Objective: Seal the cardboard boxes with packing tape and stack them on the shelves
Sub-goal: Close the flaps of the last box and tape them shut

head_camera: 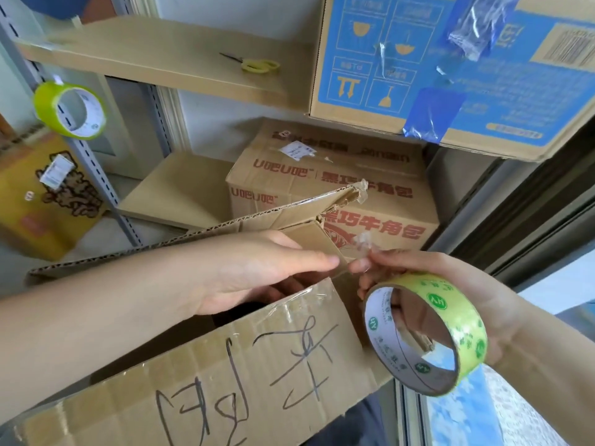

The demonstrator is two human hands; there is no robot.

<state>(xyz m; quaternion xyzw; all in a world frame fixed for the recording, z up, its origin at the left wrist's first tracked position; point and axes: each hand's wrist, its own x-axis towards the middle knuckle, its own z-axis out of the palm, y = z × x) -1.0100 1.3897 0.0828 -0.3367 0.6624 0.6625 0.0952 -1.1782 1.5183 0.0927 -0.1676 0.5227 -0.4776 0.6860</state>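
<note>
An open cardboard box point(244, 375) with black handwriting on its near flap fills the lower frame; its far flap point(199, 233) stands half raised. My left hand point(257, 272) reaches over the opening, fingers extended, thumb tip against the box's right corner. My right hand point(457, 294) holds a yellow-green roll of clear packing tape point(450, 333) just right of the box. Its fingertips pinch the loose tape end point(363, 249) near that corner.
A metal shelf unit stands ahead. The upper board carries yellow scissors point(257, 64) and a blue-printed box point(450, 69). A red-lettered box point(331, 194) sits on the lower shelf. A second tape roll point(69, 111) hangs on the left upright. A yellow box point(42, 201) is far left.
</note>
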